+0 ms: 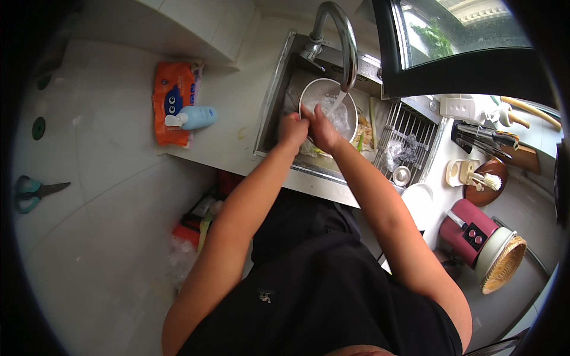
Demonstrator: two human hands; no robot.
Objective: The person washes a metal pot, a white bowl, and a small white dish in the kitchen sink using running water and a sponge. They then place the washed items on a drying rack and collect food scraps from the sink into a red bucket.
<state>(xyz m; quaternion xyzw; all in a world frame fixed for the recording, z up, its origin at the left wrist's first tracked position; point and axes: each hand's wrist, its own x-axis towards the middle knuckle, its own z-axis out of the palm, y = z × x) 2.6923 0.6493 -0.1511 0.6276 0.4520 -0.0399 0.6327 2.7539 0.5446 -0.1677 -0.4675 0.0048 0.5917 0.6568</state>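
A white-rimmed bowl (pixel 355 107) sits in the stainless steel sink (pixel 278 95) under a running stream from the curved chrome faucet (pixel 349 49). Water splashes and foams inside it. My left hand (pixel 294 131) is curled and slightly blurred at the bowl's near left rim. Touching it, my right hand (pixel 324 131) reaches over the near rim with the thumb raised. Thin dark lines, possibly sticks, show just beyond my left hand; whether it grips them is unclear. Food scraps (pixel 366 135) and a pale green stalk (pixel 373 118) lie in the sink beside the bowl.
Right of the bowl, a metal drying rack (pixel 387 133) bears crumpled clear plastic (pixel 403 149) and a drain strainer (pixel 401 175). A blue pump bottle (pixel 200 117) and orange wipes pack (pixel 167 84) lie on the left counter. Knives (pixel 485 133) and a maroon appliance (pixel 467 231) stand right. An open window (pixel 463 40) overhangs.
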